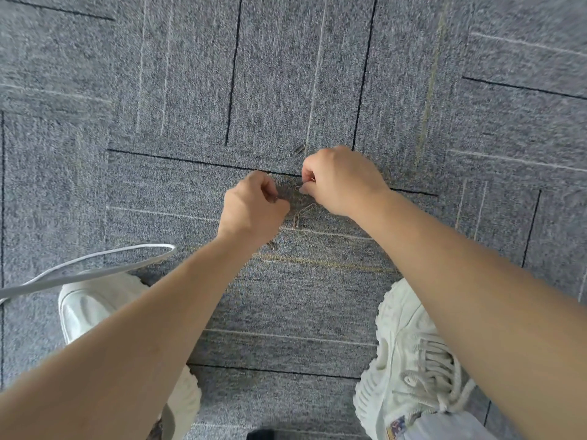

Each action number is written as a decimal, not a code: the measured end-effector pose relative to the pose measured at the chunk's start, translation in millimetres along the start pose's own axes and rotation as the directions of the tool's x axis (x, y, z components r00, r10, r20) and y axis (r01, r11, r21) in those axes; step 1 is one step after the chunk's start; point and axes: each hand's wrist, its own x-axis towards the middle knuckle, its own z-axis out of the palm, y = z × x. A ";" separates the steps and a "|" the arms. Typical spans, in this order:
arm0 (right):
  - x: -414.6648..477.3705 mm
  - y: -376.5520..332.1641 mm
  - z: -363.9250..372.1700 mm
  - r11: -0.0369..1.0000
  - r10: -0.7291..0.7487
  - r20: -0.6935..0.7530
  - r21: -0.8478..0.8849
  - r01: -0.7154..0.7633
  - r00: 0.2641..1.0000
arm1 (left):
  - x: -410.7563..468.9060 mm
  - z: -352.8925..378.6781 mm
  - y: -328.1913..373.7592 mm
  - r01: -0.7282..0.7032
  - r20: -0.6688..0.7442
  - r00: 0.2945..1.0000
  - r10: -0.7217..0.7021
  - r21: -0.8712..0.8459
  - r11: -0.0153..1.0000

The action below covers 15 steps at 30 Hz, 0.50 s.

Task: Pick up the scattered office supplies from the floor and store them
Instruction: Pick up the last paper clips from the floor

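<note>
Several thin metal paper clips lie scattered on the grey carpet. My right hand [340,182] has its fingers curled and pinches one paper clip [299,187] at the fingertips. My left hand [254,211] is curled too, with its fingertips pinched together close to the carpet; whether it holds a clip is hidden. Between the hands lie a loose paper clip [307,208] and another paper clip [296,221]. A further paper clip [298,149] lies just beyond my right hand, and one more paper clip [271,245] peeks out under my left wrist.
Grey carpet tiles [286,90] with dark seams cover the floor. My two pale shoes stand below, the left shoe [85,306] and the right shoe [409,360]. A white cord loop [104,258] hangs at the left.
</note>
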 end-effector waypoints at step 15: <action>-39.7 37.5 8.6 -0.437 0.020 0.395 0.830 -0.348 0.918 | -5.2 1.0 -1.0 0.026 0.026 0.999 -0.029 0.114 0.993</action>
